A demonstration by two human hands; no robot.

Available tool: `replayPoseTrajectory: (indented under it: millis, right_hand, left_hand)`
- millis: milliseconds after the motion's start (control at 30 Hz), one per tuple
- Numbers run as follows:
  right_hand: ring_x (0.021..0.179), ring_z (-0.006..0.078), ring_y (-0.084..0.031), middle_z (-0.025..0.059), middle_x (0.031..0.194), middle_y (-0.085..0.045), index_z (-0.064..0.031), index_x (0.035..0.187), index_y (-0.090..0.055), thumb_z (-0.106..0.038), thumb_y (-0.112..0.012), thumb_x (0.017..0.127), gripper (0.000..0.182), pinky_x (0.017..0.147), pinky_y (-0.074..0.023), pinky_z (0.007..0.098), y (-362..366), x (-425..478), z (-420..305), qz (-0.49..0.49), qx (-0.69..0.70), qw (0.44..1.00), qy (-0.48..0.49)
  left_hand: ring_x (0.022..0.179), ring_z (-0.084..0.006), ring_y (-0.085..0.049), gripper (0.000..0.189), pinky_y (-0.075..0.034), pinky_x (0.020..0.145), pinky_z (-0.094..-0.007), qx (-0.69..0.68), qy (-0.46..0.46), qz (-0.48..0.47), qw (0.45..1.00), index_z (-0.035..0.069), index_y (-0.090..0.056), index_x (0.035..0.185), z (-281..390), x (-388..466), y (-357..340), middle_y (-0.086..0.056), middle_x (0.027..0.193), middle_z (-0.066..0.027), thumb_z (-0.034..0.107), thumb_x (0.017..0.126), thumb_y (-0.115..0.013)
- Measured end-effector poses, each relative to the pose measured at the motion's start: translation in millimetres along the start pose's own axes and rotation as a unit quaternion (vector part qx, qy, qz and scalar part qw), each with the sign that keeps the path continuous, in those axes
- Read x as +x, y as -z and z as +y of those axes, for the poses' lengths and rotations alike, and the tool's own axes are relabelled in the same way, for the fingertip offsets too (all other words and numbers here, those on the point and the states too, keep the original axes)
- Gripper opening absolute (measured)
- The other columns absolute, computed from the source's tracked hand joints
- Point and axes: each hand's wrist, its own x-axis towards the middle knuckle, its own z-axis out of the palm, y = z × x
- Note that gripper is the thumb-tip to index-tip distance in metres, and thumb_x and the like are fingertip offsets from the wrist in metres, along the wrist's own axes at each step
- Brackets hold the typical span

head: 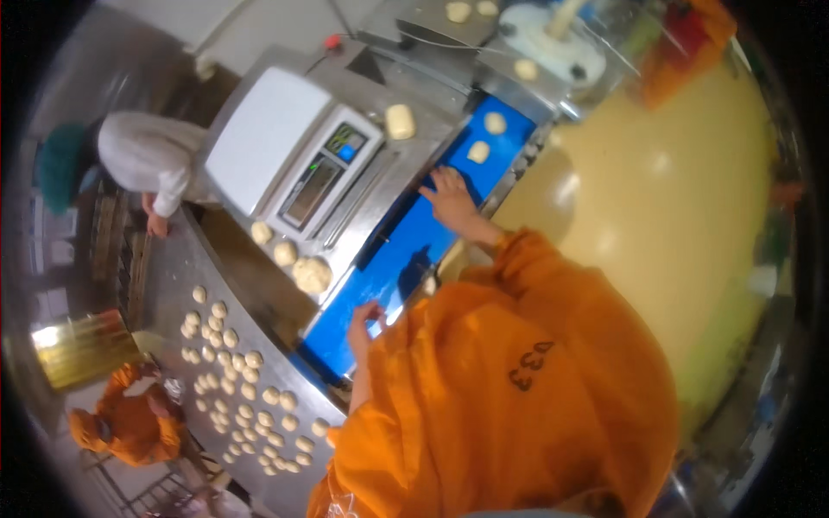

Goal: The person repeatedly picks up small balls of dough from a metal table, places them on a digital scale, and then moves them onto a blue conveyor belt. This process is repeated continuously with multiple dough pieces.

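A blue conveyor belt (pixel 414 239) runs diagonally before me. My right hand (pixel 453 201) is over the belt, fingers reaching forward; a pale patch under the fingertips looks like dough, mostly hidden. Just beyond it on the belt lie two dough pieces, a nearer one (pixel 478 152) and a farther one (pixel 495 123). My left hand (pixel 364 327) is at the lower part of the belt, its fingers loosely curled with nothing visible in them. Beside the belt stands a white digital scale (pixel 272 136) on a steel surface (pixel 427 133).
Near the scale lie a larger dough lump (pixel 312 274) and a cylindrical dough piece (pixel 400 122). Many dough balls (pixel 250 374) cover a curved steel table (pixel 175 259) at left. A white-clad person (pixel 152 152) and an orange-clad person (pixel 139 421) stand beyond it. Dough machinery (pixel 550 45) adjoins the belt's far end.
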Motion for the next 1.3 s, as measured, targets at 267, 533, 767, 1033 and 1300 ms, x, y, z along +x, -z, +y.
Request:
replayPoseTrajectory:
  millis: [267, 533, 767, 1033, 1300]
  right_hand:
    - [0.112, 0.0310, -0.056, 0.0158, 0.116, -0.058, -0.0078, 0.117, -0.060, -0.012, -0.056, 0.083, 0.034, 0.088, -0.0503, 0.0389, -8, 19, 76, -0.079, 0.538, 0.813, -0.207]
    - [0.094, 0.0211, -0.062, 0.0095, 0.102, -0.061, -0.0069, 0.123, -0.054, -0.018, -0.050, 0.095, 0.030, 0.078, -0.0541, 0.0332, 70, -73, 171, -0.065, 0.860, 0.361, -0.355]
    - [0.082, 0.0233, -0.065, 0.0131, 0.105, -0.062, -0.0172, 0.120, -0.060, -0.015, -0.062, 0.086, 0.035, 0.070, -0.0558, 0.0338, 41, -57, 187, 0.117, 0.543, 0.721, -0.415]
    - [0.110, 0.0372, -0.055, 0.0235, 0.136, -0.036, -0.0290, 0.132, -0.055, -0.002, -0.056, 0.079, 0.060, 0.088, -0.0509, 0.0453, 34, 44, 184, -0.012, 0.236, 0.872, -0.429]
    - [0.105, 0.0336, -0.056, 0.0182, 0.128, -0.045, -0.0138, 0.124, -0.060, 0.005, -0.058, 0.079, 0.049, 0.087, -0.0503, 0.0411, 7, 28, 179, 0.167, 0.350, 0.834, -0.393]
  left_hand:
    - [0.078, -0.0171, -0.063, 0.026, -0.049, 0.071, -0.0286, -0.007, 0.027, -0.165, 0.986, 0.004, -0.059, 0.110, 47, 143, -149, -0.064, 0.088, -0.0084, 0.001, 0.084, -0.060]
    - [0.104, -0.0401, -0.053, 0.046, -0.047, 0.085, -0.0464, 0.223, -0.096, -0.178, 0.954, 0.008, -0.053, 0.118, 35, 217, -307, -0.052, 0.114, -0.0198, 0.014, 0.075, -0.068]
    - [0.100, -0.0449, -0.054, 0.037, -0.046, 0.083, -0.0493, 0.271, -0.073, -0.223, 0.934, 0.005, -0.049, 0.111, -10, 231, -332, -0.054, 0.107, -0.0216, 0.010, 0.077, -0.064]
    - [0.097, -0.0418, -0.062, 0.056, -0.049, 0.084, -0.0462, 0.309, 0.148, -0.243, 0.907, 0.005, -0.051, 0.114, 38, 268, -334, -0.064, 0.103, -0.0236, 0.046, 0.078, -0.064]
    - [0.099, -0.0402, -0.064, 0.064, -0.052, 0.081, -0.0469, 0.324, 0.119, -0.237, 0.908, 0.009, -0.055, 0.117, 15, 273, -364, -0.064, 0.112, -0.0229, 0.056, 0.074, -0.067]
